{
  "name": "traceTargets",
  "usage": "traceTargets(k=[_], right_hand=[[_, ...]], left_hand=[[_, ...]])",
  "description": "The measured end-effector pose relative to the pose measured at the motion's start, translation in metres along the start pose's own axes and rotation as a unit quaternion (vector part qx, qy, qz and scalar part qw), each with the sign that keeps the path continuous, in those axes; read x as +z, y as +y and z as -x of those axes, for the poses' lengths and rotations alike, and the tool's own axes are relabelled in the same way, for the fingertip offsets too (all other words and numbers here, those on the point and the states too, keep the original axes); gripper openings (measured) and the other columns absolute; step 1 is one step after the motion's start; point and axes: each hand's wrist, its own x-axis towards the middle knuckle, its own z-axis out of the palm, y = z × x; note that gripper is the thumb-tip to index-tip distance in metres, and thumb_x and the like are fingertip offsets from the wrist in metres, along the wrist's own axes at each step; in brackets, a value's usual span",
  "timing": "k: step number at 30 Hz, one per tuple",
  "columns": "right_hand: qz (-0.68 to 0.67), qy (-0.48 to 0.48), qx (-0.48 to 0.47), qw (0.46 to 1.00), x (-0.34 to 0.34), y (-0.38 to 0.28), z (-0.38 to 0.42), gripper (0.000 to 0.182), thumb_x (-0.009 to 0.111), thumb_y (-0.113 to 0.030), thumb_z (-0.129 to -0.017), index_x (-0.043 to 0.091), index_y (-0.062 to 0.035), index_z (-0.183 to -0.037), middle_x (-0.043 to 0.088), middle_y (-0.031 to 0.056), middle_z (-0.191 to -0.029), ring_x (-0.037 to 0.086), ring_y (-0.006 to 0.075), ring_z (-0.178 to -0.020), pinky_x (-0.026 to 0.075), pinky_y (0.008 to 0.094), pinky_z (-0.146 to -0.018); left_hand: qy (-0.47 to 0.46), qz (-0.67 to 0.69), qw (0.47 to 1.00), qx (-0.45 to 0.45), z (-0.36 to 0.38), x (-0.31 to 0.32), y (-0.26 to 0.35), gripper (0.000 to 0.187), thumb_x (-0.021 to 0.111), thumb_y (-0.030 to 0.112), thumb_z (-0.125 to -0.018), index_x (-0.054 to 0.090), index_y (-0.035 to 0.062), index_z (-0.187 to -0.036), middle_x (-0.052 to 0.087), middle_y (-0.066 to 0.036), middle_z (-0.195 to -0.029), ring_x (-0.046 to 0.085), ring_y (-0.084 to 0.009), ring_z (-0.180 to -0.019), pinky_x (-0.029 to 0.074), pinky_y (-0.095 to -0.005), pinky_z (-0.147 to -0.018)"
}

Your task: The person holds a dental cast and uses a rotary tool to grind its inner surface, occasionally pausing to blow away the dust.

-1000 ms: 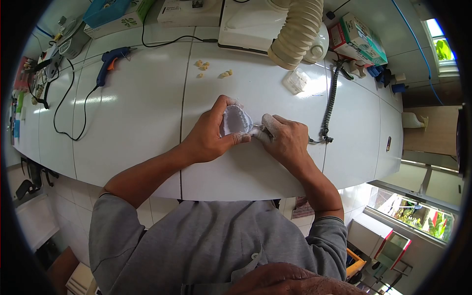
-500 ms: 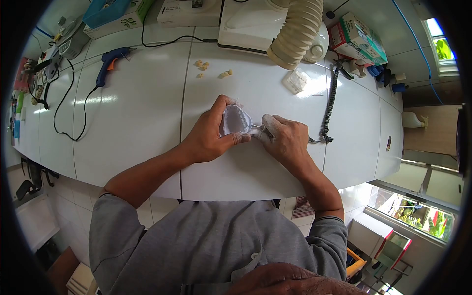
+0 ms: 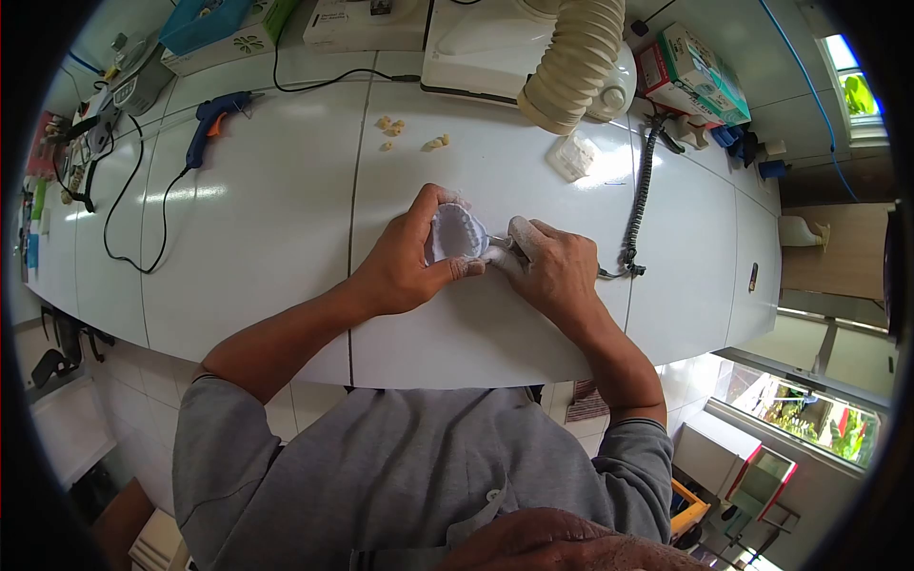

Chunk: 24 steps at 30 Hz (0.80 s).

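A white plaster dental cast with a row of teeth is gripped by my left hand, thumb along its near edge and fingers around its far side. My right hand is closed around a slim metal rotary handpiece, mostly hidden by the fingers. Its tip meets or nearly meets the cast's right side; exact contact cannot be made out. White dust coats the fingertips of both hands. A coiled black cord runs down the table and ends in a lead going under my right hand.
Small yellowish tooth-like pieces lie beyond the cast. A ribbed suction hose hangs over a white machine. A clear packet lies at right. Leftward are a blue glue gun and its cord; boxes stand behind.
The handpiece tip and my right fingertips have shifted very slightly upward beside the cast. My left hand and the cast look unmoved.
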Motion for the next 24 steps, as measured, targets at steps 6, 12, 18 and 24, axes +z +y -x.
traceTargets(k=[6,12,18,24], right_hand=[[-0.008,0.008,-0.008,1.000,-0.0003,-0.0010,0.0000,0.038,0.084,-0.045,-0.090,0.068,-0.0105,-0.087,0.073,0.0056,-0.081,0.073,0.0314,-0.067,0.054,0.0436,-0.057],[-0.003,0.012,-0.013,1.000,-0.0006,-0.0012,0.0001,0.037,0.084,-0.045,-0.091,0.068,-0.0112,-0.087,0.072,0.0046,-0.079,0.073,0.0306,-0.066,0.054,0.0431,-0.056],[0.001,0.017,-0.017,1.000,-0.0004,-0.0013,0.0007,0.035,0.084,-0.045,-0.091,0.070,-0.0122,-0.088,0.073,0.0042,-0.079,0.073,0.0303,-0.066,0.054,0.0429,-0.056],[0.001,0.015,-0.027,1.000,-0.0002,0.0002,0.0010,0.034,0.084,-0.044,-0.090,0.071,-0.0132,-0.091,0.073,0.0034,-0.081,0.073,0.0300,-0.067,0.054,0.0428,-0.056]], left_hand=[[-0.001,-0.004,1.000,0.003,0.0005,-0.0002,0.0006,0.063,0.087,0.014,-0.095,0.043,0.0063,-0.140,0.064,-0.009,-0.123,0.065,-0.0159,-0.117,0.054,-0.0350,-0.102],[-0.005,0.011,1.000,-0.004,0.0003,0.0005,0.0004,0.063,0.087,0.014,-0.095,0.043,0.0064,-0.139,0.063,-0.009,-0.123,0.065,-0.0162,-0.117,0.054,-0.0352,-0.103],[0.001,0.003,1.000,0.011,0.0002,0.0000,0.0007,0.063,0.089,0.018,-0.095,0.044,0.0061,-0.139,0.062,-0.008,-0.123,0.063,-0.0161,-0.117,0.053,-0.0351,-0.103],[0.001,0.013,1.000,0.008,0.0004,0.0004,0.0021,0.065,0.089,0.019,-0.094,0.044,0.0060,-0.139,0.061,-0.008,-0.123,0.063,-0.0159,-0.117,0.052,-0.0350,-0.104]])
